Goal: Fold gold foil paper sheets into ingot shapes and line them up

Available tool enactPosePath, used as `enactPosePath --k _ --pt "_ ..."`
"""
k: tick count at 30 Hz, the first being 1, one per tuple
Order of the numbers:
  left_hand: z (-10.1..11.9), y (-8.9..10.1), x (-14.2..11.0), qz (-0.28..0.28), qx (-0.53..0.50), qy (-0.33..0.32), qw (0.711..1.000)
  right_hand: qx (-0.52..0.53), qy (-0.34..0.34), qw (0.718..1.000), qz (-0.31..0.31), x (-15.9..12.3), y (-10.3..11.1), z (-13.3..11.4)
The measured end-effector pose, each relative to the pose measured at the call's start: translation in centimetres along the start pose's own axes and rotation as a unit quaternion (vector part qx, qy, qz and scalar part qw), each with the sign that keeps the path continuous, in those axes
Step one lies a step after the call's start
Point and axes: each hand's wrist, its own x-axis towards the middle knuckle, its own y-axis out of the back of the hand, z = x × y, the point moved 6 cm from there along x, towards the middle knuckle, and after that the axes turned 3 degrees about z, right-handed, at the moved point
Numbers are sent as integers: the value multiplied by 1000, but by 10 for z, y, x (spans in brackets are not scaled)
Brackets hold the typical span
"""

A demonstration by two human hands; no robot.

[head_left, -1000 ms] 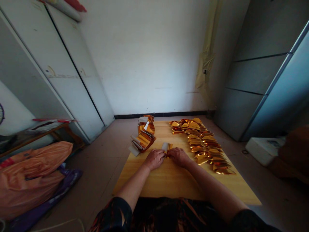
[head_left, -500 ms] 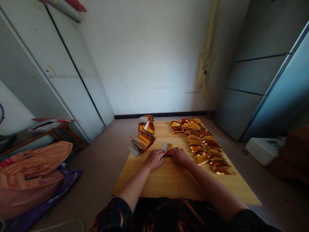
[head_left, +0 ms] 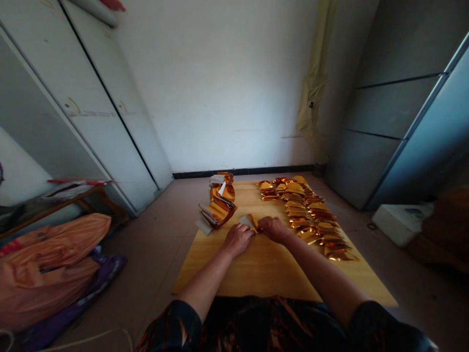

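The left forearm (head_left: 209, 275) is slanting toward between one and two o'clock, the right forearm (head_left: 324, 274) toward between ten and eleven. Both hands are lying palm down, near each other, the left hand (head_left: 239, 238) sitting at roughly nine o'clock from the right hand (head_left: 272, 228). The fingers are staying together, curled and pinching, the left ones pointing toward two o'clock, the right toward nine.
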Motion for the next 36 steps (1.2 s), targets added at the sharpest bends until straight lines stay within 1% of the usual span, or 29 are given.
enactPosePath --k 3,5,7,10,13,15,20,23,26,31,36 --pt "1 -1 2 26 -40 18 999 -6 -6 1000 -1 3 -1 2" --pt "-3 -3 3 39 -80 58 994 -12 -21 1000 4 5 -2 4" --pt "-10 -6 5 45 -115 116 986 -18 -38 999 9 6 -3 6" --pt "-16 -10 8 35 -145 188 971 -26 -50 998 6 7 -4 7" --pt "-18 -12 11 16 -158 221 962 -33 -52 998 -5 9 -5 9" --pt "-16 -14 13 5 -158 215 964 -35 -54 998 -4 10 -4 10" --pt "-5 -15 17 -12 -144 169 975 -28 -48 998 -3 8 0 7" --pt "-2 -14 15 -10 -127 165 978 -21 -51 998 -4 3 1 3" --pt "0 -13 14 -9 -117 161 980 -11 -62 998 9 -5 2 1" --pt "5 -11 13 -13 -107 139 984 4 -50 998 33 -16 2 -1" --pt "7 -9 11 6 -83 122 989 2 -53 998 35 -20 -2 -1"
